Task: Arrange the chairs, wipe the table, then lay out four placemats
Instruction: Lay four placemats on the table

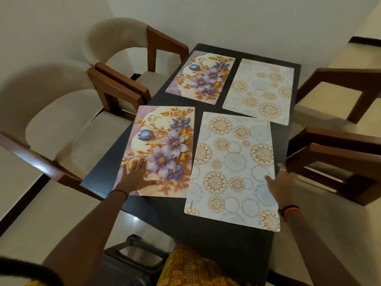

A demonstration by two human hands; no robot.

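Note:
A dark table point(216, 236) carries several placemats. Two floral mats lie on its left side, one near point(165, 141) and one far point(202, 77). On the right side are two pale mats with gold circles, one near point(233, 166) and one far point(261, 89); the near one overlaps the far one's corner. My left hand point(134, 174) presses flat on the near floral mat with straight fingers. At the right edge of the near circle mat, my right hand point(282, 182) has its thumb on top of the mat.
Two beige chairs with wooden arms stand to the left, one near point(61, 129) and one far point(123, 46). Two wooden-armed chairs stand to the right, near point(340, 159) and far point(334, 91). A dark object point(132, 256) sits on the floor below the table's near edge.

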